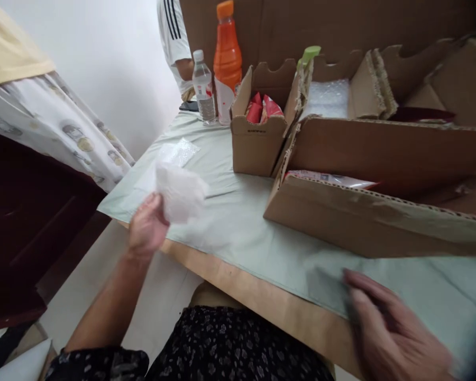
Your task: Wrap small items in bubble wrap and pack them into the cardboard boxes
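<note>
My left hand (148, 225) pinches the near edge of a small white, semi-clear packet (181, 193), likely a bubble-wrap pouch, blurred by motion. It is held over the left end of the cloth-covered table. Just beyond it, another clear bubble-wrap pouch (178, 152) lies flat on the cloth. At the lower right, my right hand (392, 328) hovers by the table's front edge, blurred, its fingers stretched out to the left. I see nothing held in it; a grey shadow falls on the cloth beside its fingertips.
Cardboard boxes fill the right: a small one (257, 148) with red packets, one with bubble wrap (328, 98), and a long low box (365, 227) in front. An orange bottle (227, 58) and a clear water bottle (204, 90) stand behind. A person's white sleeve (178, 37) shows at the back.
</note>
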The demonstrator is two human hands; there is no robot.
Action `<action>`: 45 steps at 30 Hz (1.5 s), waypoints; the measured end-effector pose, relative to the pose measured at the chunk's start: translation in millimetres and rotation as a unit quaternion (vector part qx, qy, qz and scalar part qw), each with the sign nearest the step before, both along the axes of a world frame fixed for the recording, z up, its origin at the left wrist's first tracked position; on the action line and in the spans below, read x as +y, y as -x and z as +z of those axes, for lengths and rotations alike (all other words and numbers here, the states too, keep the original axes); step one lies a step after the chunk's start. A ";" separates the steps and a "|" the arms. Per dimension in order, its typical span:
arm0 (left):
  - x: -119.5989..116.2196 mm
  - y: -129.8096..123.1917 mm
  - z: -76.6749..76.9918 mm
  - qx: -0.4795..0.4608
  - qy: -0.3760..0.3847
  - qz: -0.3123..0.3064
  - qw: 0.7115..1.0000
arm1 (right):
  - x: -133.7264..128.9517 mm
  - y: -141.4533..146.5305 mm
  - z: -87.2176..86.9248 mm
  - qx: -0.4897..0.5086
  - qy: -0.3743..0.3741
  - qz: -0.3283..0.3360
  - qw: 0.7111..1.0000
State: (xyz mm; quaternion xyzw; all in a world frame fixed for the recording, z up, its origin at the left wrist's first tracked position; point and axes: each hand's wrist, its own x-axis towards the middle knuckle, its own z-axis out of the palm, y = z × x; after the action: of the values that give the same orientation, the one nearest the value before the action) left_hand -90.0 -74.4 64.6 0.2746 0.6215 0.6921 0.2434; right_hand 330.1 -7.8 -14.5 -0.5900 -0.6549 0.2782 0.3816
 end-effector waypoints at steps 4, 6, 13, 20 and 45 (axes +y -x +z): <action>-3.1 -109.5 -21.0 -0.243 0.044 -0.203 0.948 | -16.1 49.0 23.6 0.232 0.098 0.201 0.947; 4.1 -147.8 -31.8 -0.277 0.055 -0.259 0.924 | -17.2 63.4 32.8 0.303 0.122 0.232 0.916; 10.9 -162.4 -36.6 -0.246 0.059 -0.281 0.926 | -17.5 45.5 63.9 0.157 -0.059 0.075 0.983; -10.5 -162.8 -26.8 -0.061 0.060 -0.301 0.950 | -21.9 45.0 87.2 0.089 -0.123 0.190 0.970; 5.3 -145.5 -47.3 0.533 0.109 -0.418 0.728 | -14.4 -68.2 21.0 -0.112 -0.070 -0.077 0.988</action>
State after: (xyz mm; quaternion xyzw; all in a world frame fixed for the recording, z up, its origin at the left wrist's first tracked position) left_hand 55.5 -69.1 17.2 0.8018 0.5427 0.1879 0.1652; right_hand 398.2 -22.2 6.4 -0.6378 -0.6640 0.1340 0.3666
